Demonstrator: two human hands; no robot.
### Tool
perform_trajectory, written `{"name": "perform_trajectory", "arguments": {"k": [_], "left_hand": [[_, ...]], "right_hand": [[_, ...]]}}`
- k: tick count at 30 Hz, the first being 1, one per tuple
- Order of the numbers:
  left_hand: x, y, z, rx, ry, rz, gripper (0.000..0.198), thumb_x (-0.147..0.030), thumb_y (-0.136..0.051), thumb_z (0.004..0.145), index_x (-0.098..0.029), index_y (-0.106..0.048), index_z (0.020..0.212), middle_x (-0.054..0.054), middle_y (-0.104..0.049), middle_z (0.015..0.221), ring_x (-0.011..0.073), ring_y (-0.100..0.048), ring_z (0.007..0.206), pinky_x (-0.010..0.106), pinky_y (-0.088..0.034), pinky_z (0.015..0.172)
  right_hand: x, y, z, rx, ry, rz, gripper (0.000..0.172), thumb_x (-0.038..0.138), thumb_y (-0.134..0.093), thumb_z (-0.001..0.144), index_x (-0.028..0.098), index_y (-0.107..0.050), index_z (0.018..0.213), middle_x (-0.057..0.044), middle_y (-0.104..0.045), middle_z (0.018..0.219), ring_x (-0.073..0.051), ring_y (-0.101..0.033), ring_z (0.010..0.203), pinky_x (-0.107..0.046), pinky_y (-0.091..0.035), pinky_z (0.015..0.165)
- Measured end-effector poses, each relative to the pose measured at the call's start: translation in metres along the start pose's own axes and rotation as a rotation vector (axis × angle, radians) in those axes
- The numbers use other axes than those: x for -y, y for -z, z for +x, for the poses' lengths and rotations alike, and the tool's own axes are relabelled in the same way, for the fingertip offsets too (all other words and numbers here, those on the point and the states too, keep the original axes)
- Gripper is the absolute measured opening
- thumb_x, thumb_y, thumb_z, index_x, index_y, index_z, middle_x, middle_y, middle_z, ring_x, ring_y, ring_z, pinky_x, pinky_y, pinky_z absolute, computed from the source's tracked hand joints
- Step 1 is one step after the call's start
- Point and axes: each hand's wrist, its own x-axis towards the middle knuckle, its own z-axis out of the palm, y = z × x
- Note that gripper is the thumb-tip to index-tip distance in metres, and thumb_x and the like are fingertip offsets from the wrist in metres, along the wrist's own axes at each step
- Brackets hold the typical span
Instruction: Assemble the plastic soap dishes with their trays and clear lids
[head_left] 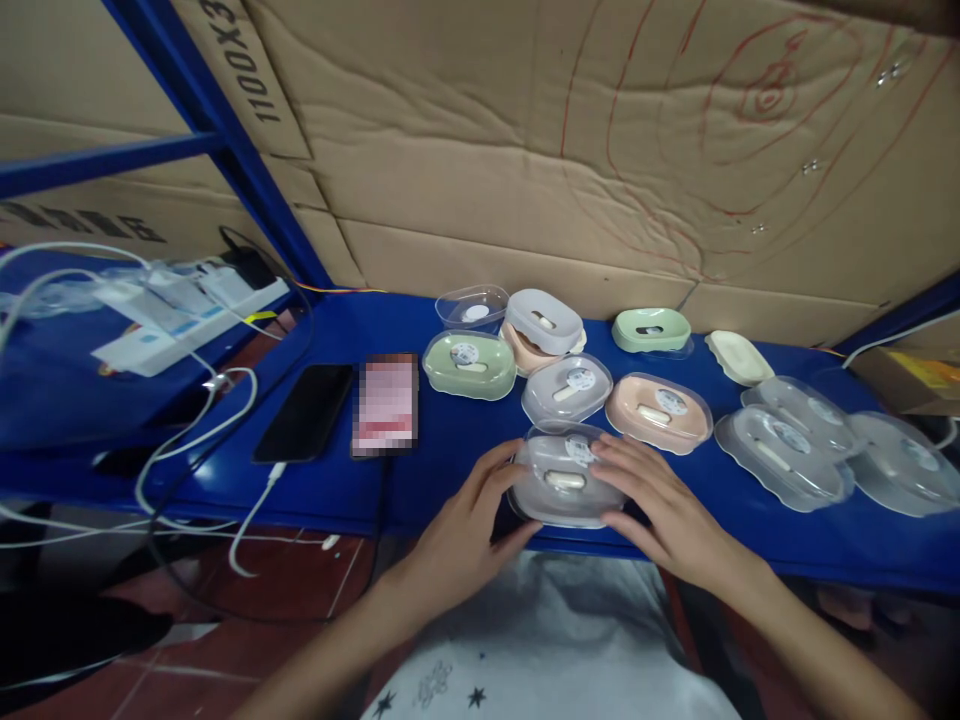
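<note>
Both my hands grip one grey soap box with a clear lid (564, 482) at the front edge of the blue shelf (450, 440). My left hand (472, 520) curls round its left side, thumb under the front. My right hand (660, 505) lies over its right side, fingers pressed on the lid. A small white piece shows inside the box.
Behind it stand several more oval soap boxes: green (469, 363), grey (567, 386), pink (658, 410), another green (651, 330) and clear lids (780, 455) at right. Two phones (306, 410) (385, 403) lie at left, with white cables and a power strip (187, 310). Cardboard lines the back wall.
</note>
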Motion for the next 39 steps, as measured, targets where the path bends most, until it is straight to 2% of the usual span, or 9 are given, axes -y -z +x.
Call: {"name": "perform_trajectory", "arguments": {"k": [5,10,17,23,27,30,33,36,39], "left_hand": [[0.003,-0.002,0.0,-0.044,-0.022,-0.076,0.053,-0.026,-0.074,0.099,-0.028,-0.045,0.143,0.016,-0.052,0.154,0.0315,-0.055,0.146,0.059,-0.056,0.113],[0.002,0.0,0.001,0.021,-0.013,0.011,0.066,-0.026,-0.07,0.101,-0.029,-0.037,0.158,0.018,-0.044,0.163,0.0331,-0.052,0.149,0.058,-0.056,0.115],[0.002,0.002,0.0,0.063,-0.021,0.07,0.058,-0.026,-0.067,0.103,-0.028,-0.043,0.156,0.014,-0.038,0.168,0.0303,-0.053,0.149,0.054,-0.053,0.119],[0.001,0.002,-0.001,0.067,-0.017,0.11,0.06,-0.031,-0.066,0.105,-0.031,-0.04,0.158,0.014,-0.038,0.17,0.0318,-0.053,0.149,0.055,-0.055,0.116],[-0.004,-0.003,-0.001,0.061,-0.01,0.191,0.064,-0.03,-0.064,0.105,-0.028,-0.035,0.162,0.018,-0.035,0.171,0.0347,-0.049,0.152,0.056,-0.057,0.113],[-0.006,-0.006,0.0,0.034,-0.065,0.305,0.06,-0.025,-0.061,0.106,-0.029,-0.039,0.161,0.018,-0.033,0.171,0.039,-0.045,0.154,0.062,-0.055,0.114],[-0.006,-0.006,0.003,0.048,-0.121,0.358,0.054,-0.021,-0.059,0.105,-0.03,-0.046,0.157,0.016,-0.038,0.168,0.0397,-0.048,0.15,0.065,-0.053,0.114],[-0.005,-0.005,0.004,0.061,-0.123,0.345,0.055,-0.022,-0.061,0.104,-0.029,-0.047,0.157,0.017,-0.04,0.166,0.0385,-0.05,0.149,0.063,-0.055,0.114],[-0.004,-0.004,0.003,0.084,-0.118,0.334,0.057,-0.022,-0.061,0.104,-0.03,-0.045,0.159,0.017,-0.039,0.166,0.0373,-0.052,0.147,0.061,-0.057,0.111]], "right_hand": [[0.0,0.0,-0.003,0.01,-0.006,0.057,0.068,0.018,-0.058,0.104,0.039,-0.039,0.165,-0.004,-0.066,0.151,-0.025,-0.062,0.141,-0.054,-0.055,0.117],[0.014,-0.01,0.004,-0.028,0.087,-0.027,0.063,0.014,-0.058,0.103,0.035,-0.045,0.162,-0.005,-0.073,0.14,-0.025,-0.067,0.134,-0.059,-0.047,0.123],[0.012,-0.022,-0.01,0.044,0.145,-0.08,0.074,0.007,-0.06,0.101,0.027,-0.034,0.168,-0.008,-0.058,0.158,-0.025,-0.047,0.153,-0.064,-0.025,0.133],[0.016,-0.019,-0.007,-0.02,0.099,-0.021,0.077,0.01,-0.06,0.102,0.034,-0.031,0.169,-0.006,-0.063,0.153,-0.025,-0.057,0.146,-0.063,-0.038,0.128],[0.014,0.002,0.004,0.034,0.116,-0.029,0.07,0.024,-0.064,0.103,0.034,-0.036,0.167,-0.005,-0.066,0.15,-0.026,-0.063,0.139,-0.06,-0.047,0.123],[-0.001,0.023,0.034,0.05,0.073,-0.047,0.052,0.031,-0.059,0.106,0.034,-0.053,0.158,-0.003,-0.072,0.143,-0.026,-0.067,0.133,-0.054,-0.052,0.117],[-0.03,0.031,0.09,0.025,-0.057,-0.124,0.04,0.033,-0.049,0.11,0.032,-0.065,0.147,-0.005,-0.072,0.142,-0.027,-0.065,0.134,-0.05,-0.049,0.115],[-0.062,0.019,0.148,0.094,-0.103,-0.224,0.045,0.043,-0.051,0.109,0.022,-0.062,0.148,-0.013,-0.064,0.152,-0.032,-0.058,0.142,-0.05,-0.043,0.115],[-0.086,0.002,0.18,0.201,-0.202,-0.355,0.044,0.044,-0.054,0.108,0.018,-0.066,0.141,-0.017,-0.073,0.135,-0.034,-0.066,0.127,-0.049,-0.043,0.108]]}}
